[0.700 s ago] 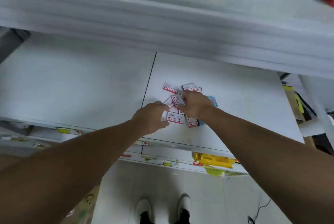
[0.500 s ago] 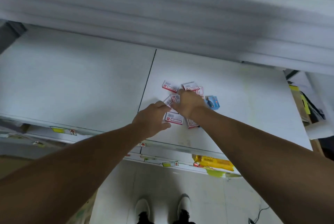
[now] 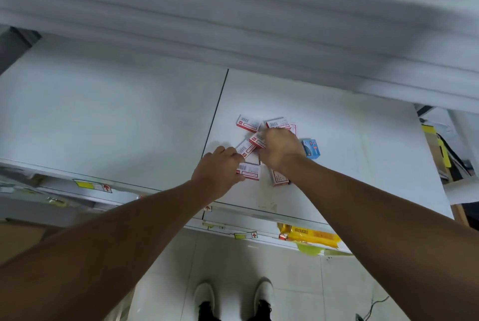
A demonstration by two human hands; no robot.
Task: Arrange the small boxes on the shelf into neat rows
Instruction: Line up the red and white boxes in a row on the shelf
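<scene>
Several small red-and-white boxes lie scattered at odd angles on the white shelf (image 3: 350, 165). My left hand (image 3: 220, 171) is curled over the near box (image 3: 250, 171), fingers touching its left end. My right hand (image 3: 281, 149) rests on the middle of the cluster, fingertips pinching a tilted box (image 3: 257, 139). Another box (image 3: 248, 123) lies at the far left, one (image 3: 277, 122) lies beyond my right fingers, and one (image 3: 279, 178) sticks out under my right wrist. A single blue box (image 3: 311, 148) sits just right of my right hand.
A blurred white upper shelf (image 3: 259, 23) overhangs the far side. A seam (image 3: 216, 116) divides the shelf just left of the boxes. A yellow packet (image 3: 308, 235) lies on a lower shelf at the right. My white shoes (image 3: 233, 294) stand on the tiled floor.
Both hands stay on the cluster, with the right fingers now pinching the tilted middle box. The view has shifted slightly, and the boxes have barely moved.
</scene>
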